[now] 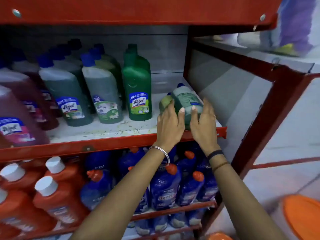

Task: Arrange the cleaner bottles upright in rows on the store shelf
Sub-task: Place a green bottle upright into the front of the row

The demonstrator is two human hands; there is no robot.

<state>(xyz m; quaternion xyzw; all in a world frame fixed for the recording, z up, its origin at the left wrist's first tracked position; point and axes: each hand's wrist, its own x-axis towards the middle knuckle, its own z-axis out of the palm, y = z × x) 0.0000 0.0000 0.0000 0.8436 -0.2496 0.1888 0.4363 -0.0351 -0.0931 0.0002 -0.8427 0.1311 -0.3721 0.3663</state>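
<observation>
Sideways between both hands (186, 122), green bottle (187, 101) on shelf (103, 130)

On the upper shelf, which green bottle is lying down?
The pale green bottle under both hands at the shelf's right end; the other green bottles stand upright.

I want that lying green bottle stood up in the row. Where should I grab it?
Probably around its wide body, one hand on each flat side, coming from the shelf front. The lying green bottle points its cap backward, base toward you, and the left hand and right hand already flank it.
</observation>
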